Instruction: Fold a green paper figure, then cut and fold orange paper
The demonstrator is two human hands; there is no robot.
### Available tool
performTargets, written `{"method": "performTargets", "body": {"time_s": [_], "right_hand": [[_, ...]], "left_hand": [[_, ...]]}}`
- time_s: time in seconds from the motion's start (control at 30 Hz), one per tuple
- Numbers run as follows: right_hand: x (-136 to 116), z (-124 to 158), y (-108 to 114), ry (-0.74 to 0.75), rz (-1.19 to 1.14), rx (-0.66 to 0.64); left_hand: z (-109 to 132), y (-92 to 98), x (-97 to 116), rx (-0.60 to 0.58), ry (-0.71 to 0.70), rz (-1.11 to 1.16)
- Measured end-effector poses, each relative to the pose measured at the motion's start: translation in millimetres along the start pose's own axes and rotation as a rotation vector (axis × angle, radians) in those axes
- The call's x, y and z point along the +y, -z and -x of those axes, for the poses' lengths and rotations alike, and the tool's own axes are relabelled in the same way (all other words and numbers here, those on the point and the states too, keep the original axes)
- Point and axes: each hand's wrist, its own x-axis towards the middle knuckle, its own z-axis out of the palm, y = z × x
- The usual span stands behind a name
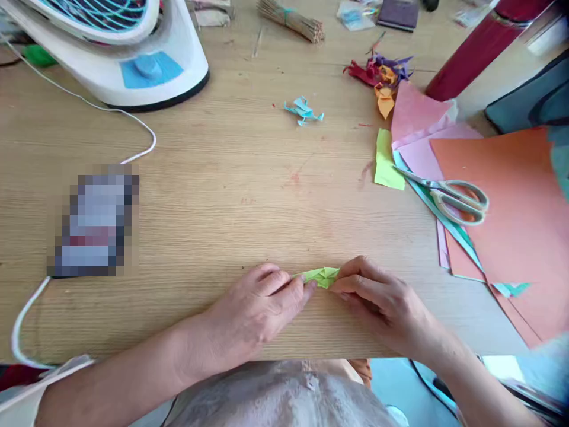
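Near the front of the wooden table (222, 196), a small folded piece of yellow-green paper (323, 276) lies between my hands. The fingers of my left hand (267, 302) press on its left end, holding it at the tabletop. My right hand (386, 302) pinches the right end between thumb and fingers. Several creases and layers show in the paper's middle; both its ends are covered by my fingers. Farther back, a light-blue folded paper figure (304, 111) rests on the table. A flat yellow-green paper slip (388, 161) lies to the right.
Scissors (462, 198) lie on stacked coloured paper (511, 237) at the right. Behind are folded paper figures (384, 77), a red flask (471, 53) and a bundle of thin sticks (291, 19). A white fan (178, 53) and a phone (93, 222) with a cable stand left.
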Motion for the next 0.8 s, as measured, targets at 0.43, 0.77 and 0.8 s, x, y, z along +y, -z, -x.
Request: {"method": "performTargets", "body": {"time_s": [0.43, 0.77, 0.8], "right_hand": [[6.5, -2.2, 1.1, -0.009, -0.041, -0.026], [5.6, -2.2, 0.6, -0.012, -0.040, -0.009], [5.9, -1.9, 0.5, -0.011, -0.040, -0.010]], "left_hand": [[-2.3, 2.1, 3.7, -0.011, 0.011, -0.067], [-6.5, 6.3, 5.2, -0.022, -0.039, -0.184], [-6.1, 6.2, 4.9, -0.026, -0.036, -0.189]]}}
